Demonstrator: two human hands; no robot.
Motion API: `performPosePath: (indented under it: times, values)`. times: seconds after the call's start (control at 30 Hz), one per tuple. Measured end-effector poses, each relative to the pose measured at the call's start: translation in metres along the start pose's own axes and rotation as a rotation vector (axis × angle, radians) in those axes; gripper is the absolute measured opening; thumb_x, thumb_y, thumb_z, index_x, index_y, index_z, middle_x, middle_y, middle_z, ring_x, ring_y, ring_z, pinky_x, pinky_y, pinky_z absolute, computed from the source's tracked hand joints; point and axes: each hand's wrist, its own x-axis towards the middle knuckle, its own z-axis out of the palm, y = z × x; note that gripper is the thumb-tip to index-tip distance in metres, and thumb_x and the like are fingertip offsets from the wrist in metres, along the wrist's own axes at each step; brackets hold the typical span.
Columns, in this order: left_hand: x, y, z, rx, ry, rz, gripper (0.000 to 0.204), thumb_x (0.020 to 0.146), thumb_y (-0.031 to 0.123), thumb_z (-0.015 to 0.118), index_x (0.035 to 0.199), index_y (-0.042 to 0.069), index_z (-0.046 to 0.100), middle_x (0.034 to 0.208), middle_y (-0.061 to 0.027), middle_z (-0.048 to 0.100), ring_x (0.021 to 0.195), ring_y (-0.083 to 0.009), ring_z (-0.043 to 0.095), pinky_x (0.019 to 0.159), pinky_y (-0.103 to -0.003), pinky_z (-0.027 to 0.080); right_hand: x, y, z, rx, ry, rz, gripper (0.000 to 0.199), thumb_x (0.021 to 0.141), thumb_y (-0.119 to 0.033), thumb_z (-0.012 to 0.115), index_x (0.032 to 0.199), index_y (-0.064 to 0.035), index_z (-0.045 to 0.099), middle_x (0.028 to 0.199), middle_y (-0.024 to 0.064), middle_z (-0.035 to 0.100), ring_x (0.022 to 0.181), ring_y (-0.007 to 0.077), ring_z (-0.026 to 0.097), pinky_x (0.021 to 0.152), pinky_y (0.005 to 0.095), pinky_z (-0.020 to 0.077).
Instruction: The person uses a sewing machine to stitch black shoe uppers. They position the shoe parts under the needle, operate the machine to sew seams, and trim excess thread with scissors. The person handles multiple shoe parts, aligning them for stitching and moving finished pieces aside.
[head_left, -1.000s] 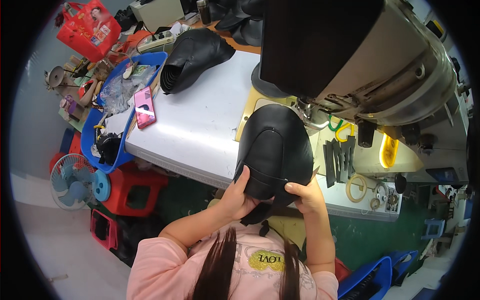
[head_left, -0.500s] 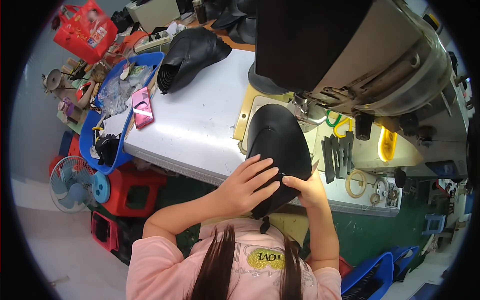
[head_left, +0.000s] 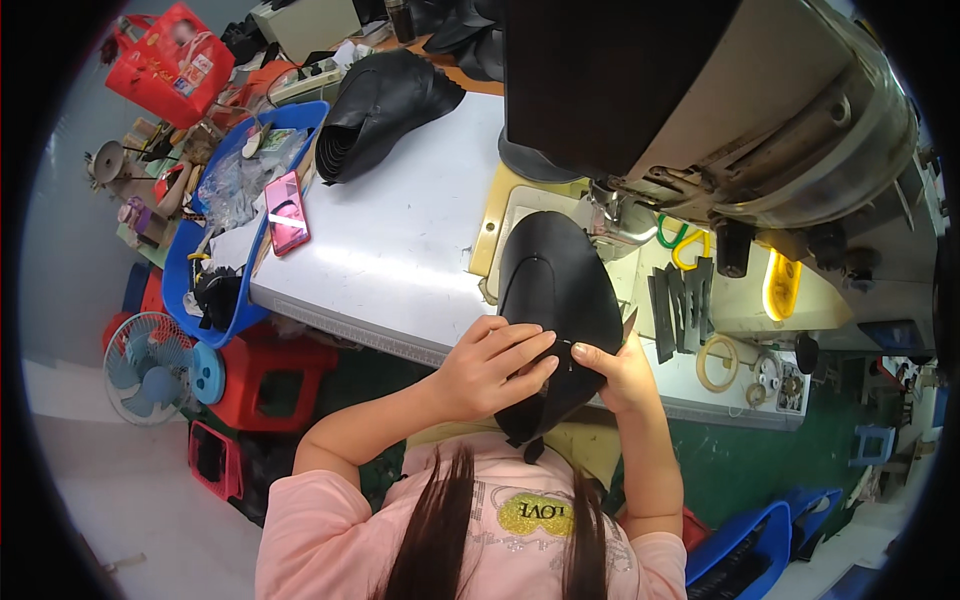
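A black leather shoe upper [head_left: 560,270] is held between both hands at the near edge of the sewing table, just below the needle area of the sewing machine [head_left: 740,130]. My left hand [head_left: 490,368] grips it from the left, fingers bent over its surface and the thumb hidden. On the other side my right hand [head_left: 622,375] pinches the edge, its thumb on top and its fingers hidden underneath. A thin pointed blade [head_left: 629,322] sticks up beside the right hand; the rest of that tool is out of sight. A small pale spot shows on the leather between the hands.
Nested black uppers [head_left: 385,115] lie at the back left, near a pink phone [head_left: 288,213] and a cluttered blue basket [head_left: 245,310]. Right of the machine bed are black strips [head_left: 683,305], yellow-handled scissors [head_left: 690,250] and a tape roll [head_left: 716,363]. A fan [head_left: 148,368] stands left.
The upper has tilted slightly in my hands, showing more of its curved seam. My left fingers have bent a little more; both hands keep their hold.
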Motion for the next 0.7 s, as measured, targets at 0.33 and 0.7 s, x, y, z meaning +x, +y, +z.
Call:
performPosePath:
  times: [0.33,0.7]
  values:
    - [-0.001,0.002,-0.001,-0.055,-0.004,-0.061,0.026,0.060,0.006,0.059,0.086,0.004,0.059,0.097,-0.0128,0.056,0.086,-0.0241,0.055,0.070,-0.035,0.043,0.001,-0.005,0.007,-0.085,0.026,-0.019,0.042,0.064,0.005,0.065,0.102,0.0017,0.050,0.089,0.0069,0.058,0.077,0.0134,0.057,0.071,0.0266,0.0477]
    - [0.045,-0.049,0.005,0.003,0.141,0.136,0.021,0.060,0.001,0.061,0.081,0.000,0.057,0.093,-0.0155,0.056,0.083,-0.0292,0.055,0.064,-0.036,0.048,0.034,-0.040,0.016,-0.037,0.039,-0.146,0.036,0.069,-0.002,0.065,0.102,-0.0001,0.051,0.090,0.0069,0.058,0.080,0.0151,0.057,0.071,0.0265,0.0469]
